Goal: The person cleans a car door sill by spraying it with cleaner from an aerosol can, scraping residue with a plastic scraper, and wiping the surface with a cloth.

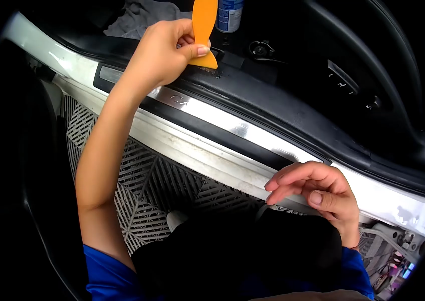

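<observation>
A: Taking the middle of the view as the clock's centre, where is the scraper?
B: The orange scraper is at twelve o'clock, handle pointing up toward twelve and its wide end down at the black trim of the car doorway.
A: Who has it?
B: The left hand does. It pinches the narrow part between thumb and fingers, its arm reaching up from a blue sleeve at seven.
A: Is the scraper pressing on the trim?
B: Its edge looks right at the trim, but I can't tell how firmly it presses, if at all.
A: And the right hand?
B: Toward four o'clock, fingers loosely curled and the thumb apart from them. It is over the white sill; I can't tell whether it touches.
A: What else is about?
B: A shiny metal strip runs along the sill from ten toward four. Near the scraper, a can stands at twelve, and a grey cloth lies rumpled at eleven. Floor grating shows around eight.
</observation>
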A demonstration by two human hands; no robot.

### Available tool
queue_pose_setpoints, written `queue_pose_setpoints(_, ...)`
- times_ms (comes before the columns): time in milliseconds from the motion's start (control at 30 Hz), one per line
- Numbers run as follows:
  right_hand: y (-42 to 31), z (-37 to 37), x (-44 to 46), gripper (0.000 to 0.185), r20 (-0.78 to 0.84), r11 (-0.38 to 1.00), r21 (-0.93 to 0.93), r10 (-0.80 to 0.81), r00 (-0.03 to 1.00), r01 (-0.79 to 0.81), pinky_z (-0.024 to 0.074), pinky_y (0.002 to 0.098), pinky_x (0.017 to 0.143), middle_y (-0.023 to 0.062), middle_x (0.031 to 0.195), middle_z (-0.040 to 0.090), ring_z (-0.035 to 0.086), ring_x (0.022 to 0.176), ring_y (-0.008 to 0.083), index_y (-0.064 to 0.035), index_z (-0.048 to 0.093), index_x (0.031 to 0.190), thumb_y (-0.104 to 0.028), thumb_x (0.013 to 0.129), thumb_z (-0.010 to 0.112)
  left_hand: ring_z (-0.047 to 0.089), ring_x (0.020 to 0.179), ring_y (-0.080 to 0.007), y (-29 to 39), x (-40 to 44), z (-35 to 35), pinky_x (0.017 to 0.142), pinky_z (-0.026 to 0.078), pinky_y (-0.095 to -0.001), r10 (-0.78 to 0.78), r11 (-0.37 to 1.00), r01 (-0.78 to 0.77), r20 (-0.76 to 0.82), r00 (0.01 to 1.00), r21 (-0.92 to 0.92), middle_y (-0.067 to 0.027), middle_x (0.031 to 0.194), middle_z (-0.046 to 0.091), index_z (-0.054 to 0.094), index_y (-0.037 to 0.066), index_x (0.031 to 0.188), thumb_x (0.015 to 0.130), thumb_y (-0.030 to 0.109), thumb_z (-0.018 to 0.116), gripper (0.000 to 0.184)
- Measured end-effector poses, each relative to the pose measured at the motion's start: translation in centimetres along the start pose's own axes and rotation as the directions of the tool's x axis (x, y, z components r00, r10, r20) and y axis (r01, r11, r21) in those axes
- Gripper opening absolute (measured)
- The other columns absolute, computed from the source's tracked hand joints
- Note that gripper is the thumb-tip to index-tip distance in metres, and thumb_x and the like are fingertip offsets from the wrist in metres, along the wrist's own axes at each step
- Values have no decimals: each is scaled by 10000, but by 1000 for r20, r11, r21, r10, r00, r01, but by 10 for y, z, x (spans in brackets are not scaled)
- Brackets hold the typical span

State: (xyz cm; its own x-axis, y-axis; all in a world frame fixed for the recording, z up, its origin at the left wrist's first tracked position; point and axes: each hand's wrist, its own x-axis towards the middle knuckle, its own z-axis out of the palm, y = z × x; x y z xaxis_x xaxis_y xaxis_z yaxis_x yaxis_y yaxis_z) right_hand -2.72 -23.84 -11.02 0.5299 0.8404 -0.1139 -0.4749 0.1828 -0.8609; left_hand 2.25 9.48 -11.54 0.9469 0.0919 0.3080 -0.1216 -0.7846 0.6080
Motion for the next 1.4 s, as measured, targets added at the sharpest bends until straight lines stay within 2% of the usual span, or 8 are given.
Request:
queue_pose_setpoints(267,1,0,-2,372,-3,1000,23,14,1000,-14,504,430,976,230,1208,614,635,1096,326,60,576,1235,-73,888,577,546,671,-82,8,-7,-2,677,462,-218,33,999,-33,7,999,40,-18,739,627,687,1,961,851,140,731,183)
queue_pose_setpoints(367,0,0,-1,376,7,1000,19,19,1000,-19,497,431,986,228,1222,608,627,1110,324,59,570,1243,-70,890,574,547,679,-82,1,3,2,679,460,-224,28,996,-31,-36,999,-81,-21,740,624,680,2,970,845,144,738,198)
queue_pose_setpoints(467,-1,-1,-2,375,23,999,7,40,999,-41,494,428,990,226,1232,603,623,1117,321,58,566,1248,-62,893,569,566,691,-79,5,1,4,693,470,-230,69,997,-70,18,997,25,-27,757,643,683,12,982,848,147,732,196)
queue_pose_setpoints(533,-2,-1,-2,365,13,999,19,38,999,-38,493,428,989,221,1233,604,622,1121,320,54,569,1246,-54,897,565,571,691,-86,0,10,-1,690,469,-233,-41,998,41,10,999,55,-27,768,651,686,15,990,848,153,732,204)
queue_pose_setpoints(600,-1,-1,-2,363,19,999,12,31,999,-32,493,425,988,219,1234,605,621,1122,319,51,571,1245,-53,898,565,582,698,-100,6,1,5,704,478,-240,83,995,-85,44,996,43,-31,781,657,686,2,997,850,173,731,231)
queue_pose_setpoints(800,-2,2,-1,361,21,999,-1,44,999,-44,494,423,988,216,1232,607,624,1118,317,44,574,1247,-60,901,569,595,706,-120,4,9,13,707,490,-269,74,997,-75,-19,997,-25,-44,791,661,688,12,1001,845,162,732,221)
queue_pose_setpoints(933,-2,3,-3,360,12,999,29,40,999,-40,494,428,988,220,1231,606,626,1114,319,45,574,1246,-55,900,565,621,729,-112,6,16,5,747,505,-249,-14,996,12,22,1000,90,-63,830,690,686,10,993,853,162,726,211)
queue_pose_setpoints(1400,-1,-1,0,344,40,996,11,87,995,-87,495,396,991,213,1245,602,627,1119,300,37,579,1246,-40,912,566,633,650,-129,41,6,37,663,518,-259,-2,1000,2,-6,1000,16,-79,736,685,688,-19,915,831,163,753,211)
